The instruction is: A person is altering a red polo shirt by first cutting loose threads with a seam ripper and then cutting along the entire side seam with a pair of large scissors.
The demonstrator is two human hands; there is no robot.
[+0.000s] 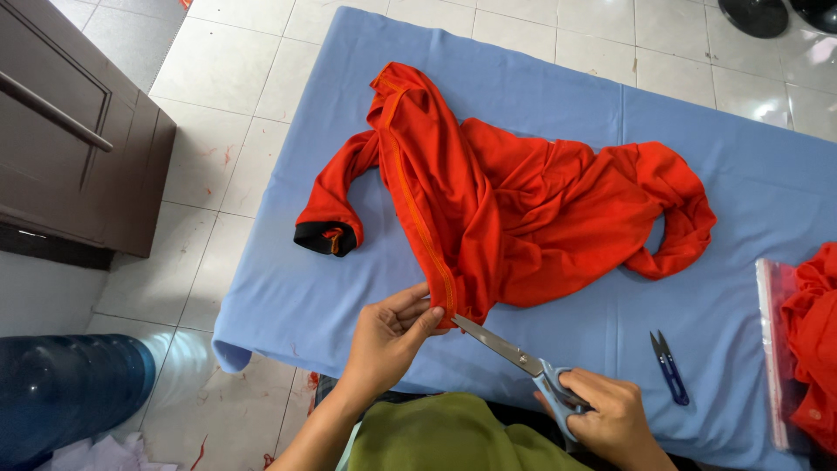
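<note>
I have the left hand (388,336) pinching the lower hem of the red garment (506,205), fingers (417,312) closed on the fold right beside the orange seam stripe (418,218), while the right hand (610,419) grips the blue-handled scissors (523,359) with its fingers through the loops. The garment lies bunched across the blue-covered counter (305,288), one black-cuffed sleeve (327,237) thrown out to the left. The blade tips sit at the cloth edge just beside my left fingertips, and that closeness is my worry: a snip taken too far in could nick a finger, and since the cloth is folded over itself, the blades could bite through a second layer I cannot see. I cannot tell how wide the blades stand, because the tips run under the hem. A small blue thread snip (670,368) lies apart to the right. At the right edge more red cloth (811,340) in a clear bag is cut off by the frame.
</note>
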